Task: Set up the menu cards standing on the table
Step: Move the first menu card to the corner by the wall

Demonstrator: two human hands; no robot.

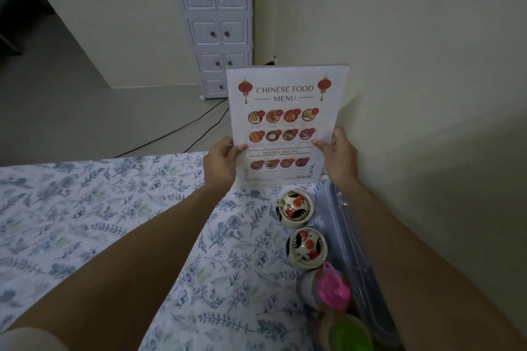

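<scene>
A white laminated menu card (285, 105) headed "Chinese Food Menu", with red lanterns and rows of dish pictures, stands upright at the far right corner of the table, close to the wall. Its bottom edge sits at or just above the floral tablecloth (99, 208); I cannot tell whether it touches. My left hand (221, 164) grips its left edge with the thumb on the front. My right hand (340, 157) grips its right edge the same way. Both forearms reach forward over the table.
Two round rooster-painted ceramic jars (295, 208) (306, 248) stand just before the menu. A clear plastic container (345, 225) lies along the wall. A pink-capped bottle (332, 288) and a green-lidded cup (352, 333) are nearer me. A white drawer cabinet (219, 23) and floor cables lie beyond.
</scene>
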